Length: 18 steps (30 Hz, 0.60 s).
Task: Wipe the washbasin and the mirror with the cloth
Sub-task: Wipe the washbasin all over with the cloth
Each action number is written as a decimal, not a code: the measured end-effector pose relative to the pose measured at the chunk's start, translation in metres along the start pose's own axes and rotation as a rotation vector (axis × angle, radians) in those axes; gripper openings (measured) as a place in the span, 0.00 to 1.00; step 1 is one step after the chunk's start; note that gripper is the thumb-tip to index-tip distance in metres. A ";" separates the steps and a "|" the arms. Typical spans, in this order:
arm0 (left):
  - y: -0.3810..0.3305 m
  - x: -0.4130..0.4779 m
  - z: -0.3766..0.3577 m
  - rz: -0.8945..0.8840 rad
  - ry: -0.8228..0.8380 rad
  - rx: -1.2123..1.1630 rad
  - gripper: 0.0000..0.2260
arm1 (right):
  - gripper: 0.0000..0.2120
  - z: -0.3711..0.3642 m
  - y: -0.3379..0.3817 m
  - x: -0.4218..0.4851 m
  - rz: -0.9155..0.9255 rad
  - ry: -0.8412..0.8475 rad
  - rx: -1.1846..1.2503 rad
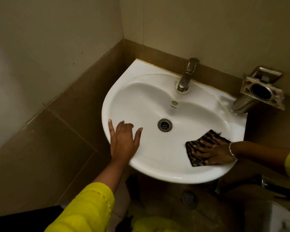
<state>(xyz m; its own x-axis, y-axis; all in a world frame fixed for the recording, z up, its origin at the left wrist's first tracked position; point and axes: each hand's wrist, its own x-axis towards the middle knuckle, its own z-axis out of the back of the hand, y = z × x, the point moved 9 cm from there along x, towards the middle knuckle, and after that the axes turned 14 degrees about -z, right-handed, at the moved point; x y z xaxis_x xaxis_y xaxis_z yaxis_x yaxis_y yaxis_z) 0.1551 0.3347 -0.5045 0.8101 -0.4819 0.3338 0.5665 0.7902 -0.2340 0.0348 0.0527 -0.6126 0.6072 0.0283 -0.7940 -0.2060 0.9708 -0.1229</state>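
A white washbasin (151, 96) is fixed in a tiled corner, with a metal drain at its middle. A dark striped cloth (193, 144) lies flat on the basin's near right slope. My right hand (214, 154) presses on the cloth with its fingers spread and straight. Over the basin's left rim hovers my left hand (124, 139), fingers spread and holding nothing. No mirror is in view.
A steel tap (187, 76) stands at the back of the basin. A metal soap and tumbler holder (261, 91) is mounted on the wall to the right. A floor drain (189, 198) lies below the basin. Tiled walls close in on the left and behind.
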 end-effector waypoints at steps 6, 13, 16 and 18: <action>-0.001 0.002 0.002 -0.040 -0.044 -0.167 0.23 | 0.28 -0.003 0.073 0.022 0.179 -0.120 0.203; 0.008 0.017 0.001 -0.027 0.087 -0.423 0.35 | 0.41 0.071 0.161 0.013 0.429 -0.056 0.562; 0.033 0.038 0.010 -0.055 0.042 -0.388 0.41 | 0.45 0.092 0.181 0.023 0.438 -0.155 0.563; 0.046 0.043 0.010 -0.004 0.007 -0.380 0.45 | 0.47 0.109 0.190 0.027 0.432 -0.240 0.555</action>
<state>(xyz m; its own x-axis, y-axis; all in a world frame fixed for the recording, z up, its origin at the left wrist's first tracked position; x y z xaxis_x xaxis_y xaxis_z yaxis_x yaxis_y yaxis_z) 0.2150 0.3541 -0.4916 0.8082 -0.4881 0.3294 0.5840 0.5921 -0.5553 0.0958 0.2643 -0.5926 0.7238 0.4244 -0.5440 -0.0851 0.8373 0.5400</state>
